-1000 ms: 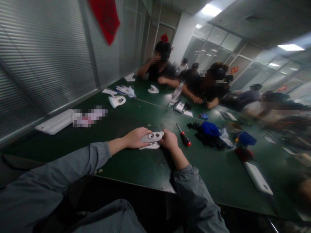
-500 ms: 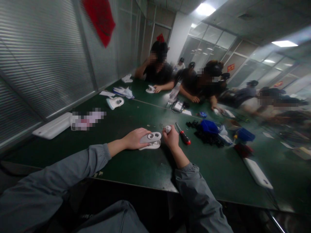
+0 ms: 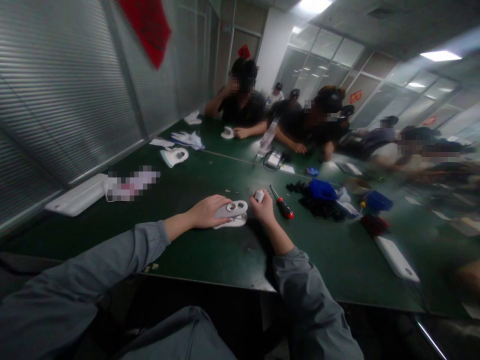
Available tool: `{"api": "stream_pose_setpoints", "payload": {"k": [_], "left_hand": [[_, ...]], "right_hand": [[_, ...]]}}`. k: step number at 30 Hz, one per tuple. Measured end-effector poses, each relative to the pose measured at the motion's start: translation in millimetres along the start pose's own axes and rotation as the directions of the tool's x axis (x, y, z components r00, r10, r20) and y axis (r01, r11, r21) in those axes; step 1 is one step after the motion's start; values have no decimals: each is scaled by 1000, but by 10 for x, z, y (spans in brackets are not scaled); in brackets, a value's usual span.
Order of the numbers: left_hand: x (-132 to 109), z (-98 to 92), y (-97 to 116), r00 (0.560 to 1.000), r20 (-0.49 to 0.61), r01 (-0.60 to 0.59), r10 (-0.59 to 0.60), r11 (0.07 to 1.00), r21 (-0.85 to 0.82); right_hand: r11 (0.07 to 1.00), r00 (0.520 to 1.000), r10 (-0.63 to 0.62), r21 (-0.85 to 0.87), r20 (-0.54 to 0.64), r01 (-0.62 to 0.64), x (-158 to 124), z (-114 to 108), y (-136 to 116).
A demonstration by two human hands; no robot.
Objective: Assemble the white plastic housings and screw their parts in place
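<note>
My left hand [image 3: 210, 212] is closed around the side of a white plastic housing [image 3: 237, 208] with two round openings in its top. Its flat oval base rests on the green table [image 3: 225, 260], and part of the body is hidden by my fingers. Just to the right, my right hand [image 3: 264, 207] grips a small white plastic piece [image 3: 259, 195] between thumb and fingers, held apart from the housing. A screwdriver [image 3: 284, 206] with a red and black handle lies right of my right hand.
Black parts [image 3: 322, 207] surround a blue bin [image 3: 322, 190] at the right. A long white device [image 3: 397, 259] lies farther right, another [image 3: 80, 195] at the left. A similar white housing [image 3: 174, 156] and gloves [image 3: 187, 140] lie toward the back. Co-workers [image 3: 243, 105] sit across the table.
The small white piece has turned in my right hand and now shows its side rather than its round end. My left hand keeps its hold on the housing. The view has shifted slightly.
</note>
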State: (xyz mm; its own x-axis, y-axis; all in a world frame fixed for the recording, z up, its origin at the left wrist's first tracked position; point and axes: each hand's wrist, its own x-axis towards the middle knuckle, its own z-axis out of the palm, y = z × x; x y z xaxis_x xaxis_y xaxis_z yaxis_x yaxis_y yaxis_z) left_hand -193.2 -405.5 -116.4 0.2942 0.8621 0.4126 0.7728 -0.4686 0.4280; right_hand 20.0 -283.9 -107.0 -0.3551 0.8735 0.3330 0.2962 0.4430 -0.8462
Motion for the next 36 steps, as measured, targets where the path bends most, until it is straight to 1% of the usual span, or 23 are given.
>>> {"api": "stream_pose_setpoints", "payload": {"k": [2, 4, 7, 8, 10, 12, 16, 22, 29, 36], "left_hand": [[1, -3, 4, 1000, -6, 5, -5, 1000, -3], [3, -10, 14, 1000, -9, 9, -9, 1000, -9], [6, -20, 30, 1000, -14, 14, -15, 1000, -26], [6, -21, 33, 1000, -14, 15, -16, 1000, -27], [7, -20, 36, 1000, -12, 14, -14, 1000, -25], [7, -17, 35, 1000, -16, 11, -11, 999, -31], [6, -13, 30, 1000, -25, 9, -11, 999, -48], [1, -23, 46, 1000, -3, 22, -22, 999, -32], [0, -19, 43, 1000, -19, 9, -10, 999, -49], [3, -23, 62, 1000, 12, 9, -9, 1000, -13]], "right_hand": [[989, 998, -63, -134, 9, 64, -10, -21, 10], [953, 996, -67, -291, 58, 81, -38, -36, -6], [848, 991, -31, -521, 129, 95, -101, -37, -77], [810, 988, -34, -575, 148, 114, -123, -33, -107], [757, 980, -59, -632, 189, 167, -160, -25, -162], [727, 972, -83, -654, 219, 209, -180, -22, -201], [673, 964, -99, -697, 248, 248, -180, -42, -225], [616, 959, -139, -737, 247, 279, -179, -64, -209], [655, 971, -153, -717, 185, 240, -217, -13, -213], [710, 981, -150, -678, 120, 192, -222, 5, -176]]}}
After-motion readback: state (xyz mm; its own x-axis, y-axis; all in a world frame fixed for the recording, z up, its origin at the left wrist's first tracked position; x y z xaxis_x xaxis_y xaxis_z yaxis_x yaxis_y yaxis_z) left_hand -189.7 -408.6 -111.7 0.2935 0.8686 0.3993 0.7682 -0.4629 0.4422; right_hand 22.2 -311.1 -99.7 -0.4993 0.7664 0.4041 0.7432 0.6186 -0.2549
